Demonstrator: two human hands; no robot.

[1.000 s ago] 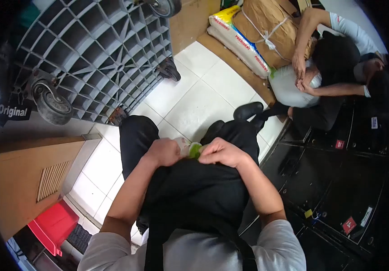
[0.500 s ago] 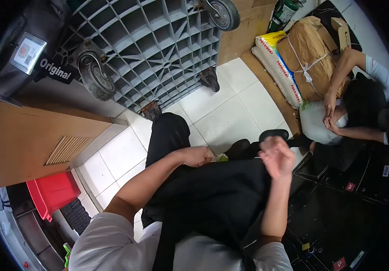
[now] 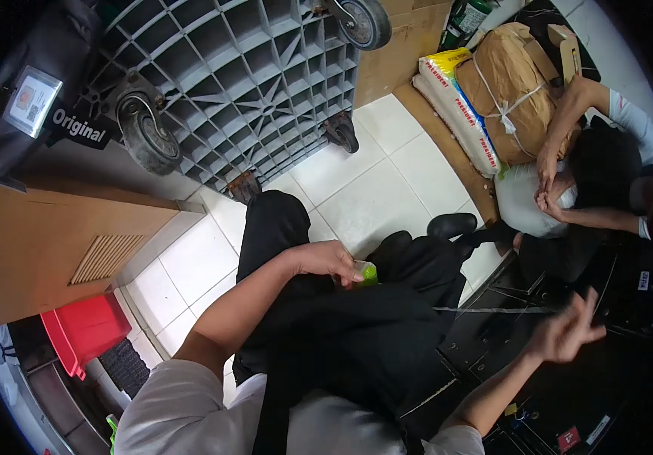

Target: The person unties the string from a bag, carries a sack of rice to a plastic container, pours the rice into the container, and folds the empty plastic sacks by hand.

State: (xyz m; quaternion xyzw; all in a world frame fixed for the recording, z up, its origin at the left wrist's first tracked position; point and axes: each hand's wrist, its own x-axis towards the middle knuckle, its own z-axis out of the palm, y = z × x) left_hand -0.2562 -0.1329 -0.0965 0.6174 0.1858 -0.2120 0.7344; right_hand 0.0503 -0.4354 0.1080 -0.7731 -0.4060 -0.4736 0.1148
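My left hand is closed in a pinch over my lap, gripping a small green-and-white object whose kind I cannot make out. Out to the right, over the black lockers, my right hand is smeared by motion, with some fingers stretched out. A thin greyish cord runs taut from beside my thigh up to this hand. It seems caught between the fingers, though the grip point is blurred. The black cloth of my clothing covers my lap beneath both hands.
An upturned grey wheeled platform stands ahead. A seated person's clasped hands are at the right, beside a PRESIDENT sack and a tied brown paper bundle. Black lockers line the right; a red bin is at left.
My right hand has swung from above my lap out to the right, and the cord now shows stretched behind it. The green part in my left hand is more exposed.
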